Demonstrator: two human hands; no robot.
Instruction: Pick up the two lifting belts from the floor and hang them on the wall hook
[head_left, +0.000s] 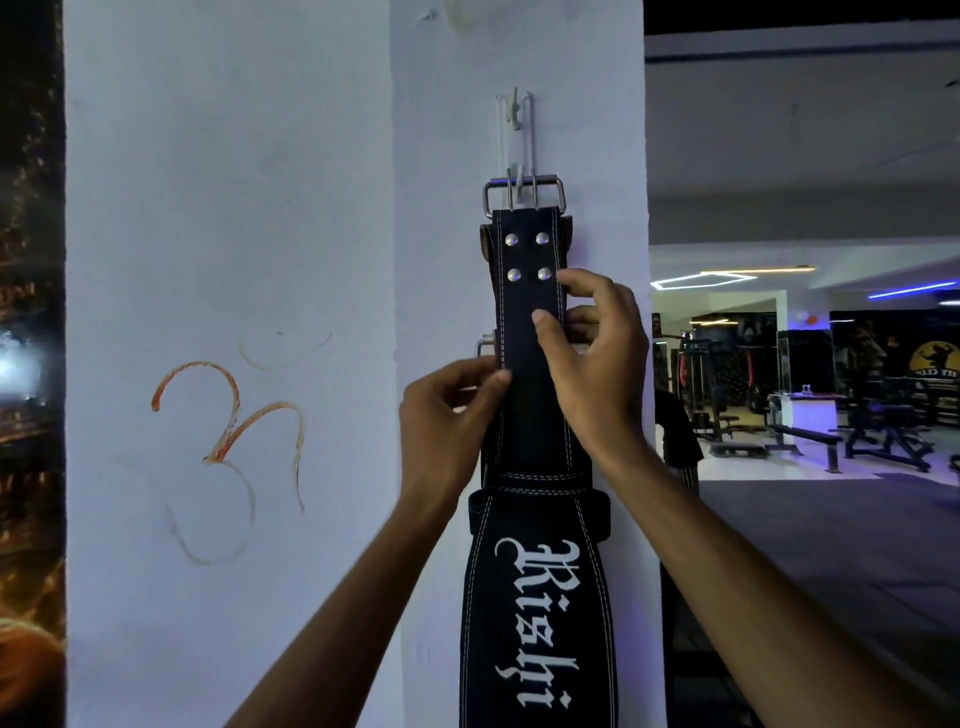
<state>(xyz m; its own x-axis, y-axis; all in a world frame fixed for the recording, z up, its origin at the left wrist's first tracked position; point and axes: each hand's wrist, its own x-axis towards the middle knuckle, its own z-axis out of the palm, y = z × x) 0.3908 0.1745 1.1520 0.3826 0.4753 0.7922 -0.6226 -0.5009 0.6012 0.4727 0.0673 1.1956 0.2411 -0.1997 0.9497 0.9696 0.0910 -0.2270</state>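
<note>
A black lifting belt (530, 322) with white stitching and white lettering hangs down the white pillar, its steel buckle (523, 193) caught on the lower prong of a white wall hook (515, 117). Behind it a second belt's buckle (485, 345) peeks out at the strap's left edge, mostly hidden. My left hand (447, 415) pinches the left side of the strap, fingers reaching behind it. My right hand (592, 358) grips the right edge, thumb on the front and fingers behind. Which belt each hand actually holds I cannot tell for sure.
The pillar (613, 156) ends just right of the belt; beyond it lies a dim gym floor with benches (800, 436) and machines. An orange symbol (228, 436) is drawn on the wall to the left. A dark poster (31, 364) borders the far left.
</note>
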